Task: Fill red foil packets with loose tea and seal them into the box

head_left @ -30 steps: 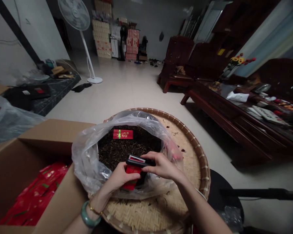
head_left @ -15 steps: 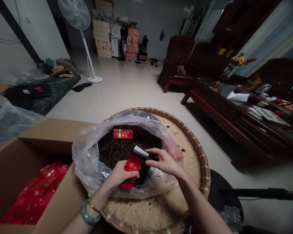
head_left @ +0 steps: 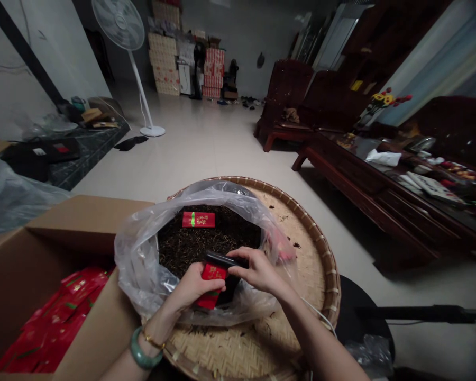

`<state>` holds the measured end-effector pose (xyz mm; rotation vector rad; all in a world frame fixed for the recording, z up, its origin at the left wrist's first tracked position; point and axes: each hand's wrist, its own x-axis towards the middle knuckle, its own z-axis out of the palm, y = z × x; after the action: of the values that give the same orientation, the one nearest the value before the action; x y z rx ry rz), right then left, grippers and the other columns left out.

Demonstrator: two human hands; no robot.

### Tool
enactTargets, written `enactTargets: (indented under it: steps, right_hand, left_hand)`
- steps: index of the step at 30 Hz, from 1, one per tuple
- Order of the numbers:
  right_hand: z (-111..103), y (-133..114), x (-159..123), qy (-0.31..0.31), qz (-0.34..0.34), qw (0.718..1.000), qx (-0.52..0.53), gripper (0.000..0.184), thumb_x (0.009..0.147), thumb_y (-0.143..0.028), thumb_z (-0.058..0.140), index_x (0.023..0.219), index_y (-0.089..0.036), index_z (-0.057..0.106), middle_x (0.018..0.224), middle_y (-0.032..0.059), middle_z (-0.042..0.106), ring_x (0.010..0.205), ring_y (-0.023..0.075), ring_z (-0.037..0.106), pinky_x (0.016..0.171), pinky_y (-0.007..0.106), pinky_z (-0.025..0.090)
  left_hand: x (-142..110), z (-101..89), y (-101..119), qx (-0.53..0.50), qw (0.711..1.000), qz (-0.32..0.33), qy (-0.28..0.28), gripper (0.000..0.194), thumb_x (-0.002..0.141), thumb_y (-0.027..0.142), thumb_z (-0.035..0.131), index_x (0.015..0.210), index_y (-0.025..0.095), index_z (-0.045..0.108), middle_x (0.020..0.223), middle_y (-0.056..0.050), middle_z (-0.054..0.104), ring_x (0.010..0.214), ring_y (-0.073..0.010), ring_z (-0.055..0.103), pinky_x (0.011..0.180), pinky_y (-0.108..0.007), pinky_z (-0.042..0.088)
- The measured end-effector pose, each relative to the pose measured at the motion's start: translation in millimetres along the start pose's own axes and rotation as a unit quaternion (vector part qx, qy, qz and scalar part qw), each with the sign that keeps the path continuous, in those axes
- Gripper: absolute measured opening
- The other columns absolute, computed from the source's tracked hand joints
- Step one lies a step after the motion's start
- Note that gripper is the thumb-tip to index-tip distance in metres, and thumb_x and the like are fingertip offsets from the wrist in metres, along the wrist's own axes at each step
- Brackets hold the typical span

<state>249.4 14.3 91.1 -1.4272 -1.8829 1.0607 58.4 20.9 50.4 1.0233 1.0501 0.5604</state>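
My left hand (head_left: 190,288) is closed on a small red packet (head_left: 211,280) held over a clear plastic bag (head_left: 143,264) full of dark loose tea leaves (head_left: 190,241). My right hand (head_left: 256,270) pinches a flat black tray (head_left: 222,259) just above the packet's mouth. A second red packet (head_left: 198,219) lies flat on the tea at the far side of the bag. The bag rests on a round woven bamboo tray (head_left: 317,254). A green bangle is on my left wrist.
An open cardboard box (head_left: 63,233) at the left holds several red packets (head_left: 51,323). A dark wooden low table (head_left: 381,196) with clutter runs along the right. A standing fan (head_left: 121,24), stacked boxes and wooden chairs stand farther back on the tiled floor.
My right hand tilted the black tray up over the red packet and has now levelled it again, lower and closer to the packet's mouth. My left hand barely moved.
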Motion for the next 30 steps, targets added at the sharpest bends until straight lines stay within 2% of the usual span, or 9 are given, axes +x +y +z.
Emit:
enactTargets:
  steps: [20,25,30]
  right_hand:
    - [5.4,5.2,-1.1,0.022,0.003,1.0,0.01,0.03,0.071,-0.02,0.071,0.1,-0.019,0.068,0.1,0.0053,0.07,0.092,0.0211,0.064,0.081,0.032,0.047]
    - [5.8,2.4,-1.8,0.01,-0.013,1.0,-0.002,0.025,0.073,-0.017,0.067,0.098,-0.018,0.068,0.097,0.0056,0.07,0.089,0.0203,0.063,0.08,0.031,0.046]
    - [3.0,10.1,1.8,0.025,0.015,0.997,0.066,0.029,0.075,-0.023,0.067,0.104,-0.017,0.065,0.1,0.0058,0.069,0.093,0.0211,0.063,0.084,0.033,0.047]
  left_hand:
    - [-0.4,-2.6,1.3,0.016,1.0,0.002,0.002,0.033,0.054,0.032,0.078,0.077,0.013,0.063,0.064,-0.003,0.07,0.059,-0.0182,0.064,0.06,-0.029,0.05]
    - [-0.5,-4.4,-0.6,0.019,1.0,0.005,-0.005,0.031,0.056,0.032,0.077,0.076,0.013,0.064,0.064,-0.003,0.071,0.059,-0.0181,0.064,0.06,-0.029,0.05]
    - [-0.8,-5.3,1.2,0.01,1.0,0.004,-0.004,0.032,0.057,0.032,0.077,0.078,0.011,0.065,0.065,-0.004,0.071,0.059,-0.0176,0.064,0.058,-0.028,0.049]
